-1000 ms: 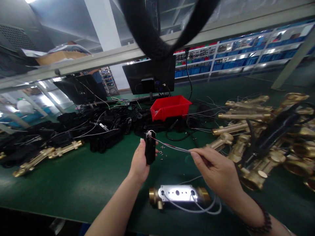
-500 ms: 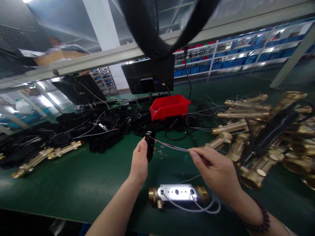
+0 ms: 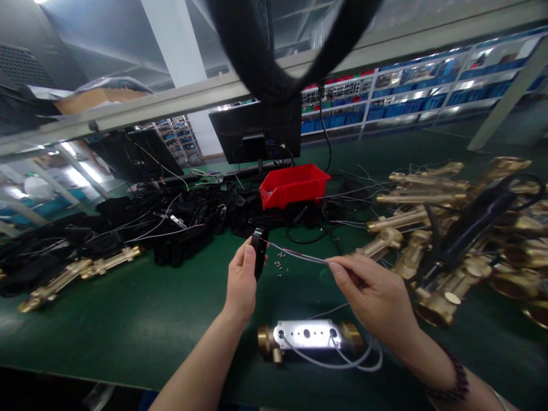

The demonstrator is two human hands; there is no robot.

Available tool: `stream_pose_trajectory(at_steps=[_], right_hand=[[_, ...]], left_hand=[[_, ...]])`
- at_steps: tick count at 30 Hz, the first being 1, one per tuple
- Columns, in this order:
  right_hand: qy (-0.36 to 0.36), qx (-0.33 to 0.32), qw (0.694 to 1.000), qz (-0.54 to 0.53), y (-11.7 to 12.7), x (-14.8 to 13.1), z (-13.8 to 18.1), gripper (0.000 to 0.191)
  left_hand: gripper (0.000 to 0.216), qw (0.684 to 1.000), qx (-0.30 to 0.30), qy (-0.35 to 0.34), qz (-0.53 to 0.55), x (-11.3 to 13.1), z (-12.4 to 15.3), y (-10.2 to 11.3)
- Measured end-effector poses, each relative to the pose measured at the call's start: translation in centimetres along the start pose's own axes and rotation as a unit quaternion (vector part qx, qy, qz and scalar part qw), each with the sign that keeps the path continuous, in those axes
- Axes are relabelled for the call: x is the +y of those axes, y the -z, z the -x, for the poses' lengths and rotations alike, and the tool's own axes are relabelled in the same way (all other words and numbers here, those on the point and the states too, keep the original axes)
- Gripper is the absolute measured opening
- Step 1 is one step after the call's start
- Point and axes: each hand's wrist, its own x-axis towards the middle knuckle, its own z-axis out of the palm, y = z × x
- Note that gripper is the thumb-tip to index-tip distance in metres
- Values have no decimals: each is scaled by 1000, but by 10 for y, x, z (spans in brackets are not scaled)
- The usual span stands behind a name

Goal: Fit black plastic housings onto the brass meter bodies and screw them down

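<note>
My left hand is closed round a black plastic housing, held upright above the bench. Thin grey cables with a reddish wire run from the housing to my right hand, whose thumb and forefinger pinch them. Below the hands a brass pipe body lies on its side, a bright metal plate on top. Grey leads loop out of holes in that plate and pass under my right hand. Several small screws lie scattered on the green bench between the hands.
A red bin stands behind my hands, before a monitor. Black housings are heaped to the left, near brass pipe bodies. At right, a black powered screwdriver lies across a pile of brass bodies.
The view has shifted very slightly. Both hands keep their holds on the housing and the cables, with hardly any movement.
</note>
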Motion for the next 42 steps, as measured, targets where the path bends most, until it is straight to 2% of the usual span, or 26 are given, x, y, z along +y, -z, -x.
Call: stream_pose_trajectory(at_steps=[5,13,22,27,33,39,42], right_hand=[[10,8,1000,-13,0,-2,0,20],[37,6,999,-13,-4,-5,2,21],[35,1,999,-12,-5,-5,3,17],[34,-1,999,-7,-6,-4,3,18],[28,-8,999,-13,-7,-5,4,18],[11,-43,998,-45,-11,-5,6,23],[-52,-89,991,-84,-13,-6,6,31]], left_hand=[[52,1000,-11,17,-6,0,0,-1],[57,987,-118,101,38,2,15,-10],[55,981,-118,129,77,7,17,-14],[55,989,-108,85,46,2,17,-11],[56,990,-112,-5,-82,3,17,-8],[49,968,-210,-32,-133,1,21,-12],[40,951,-253,-61,-164,1,25,-15]])
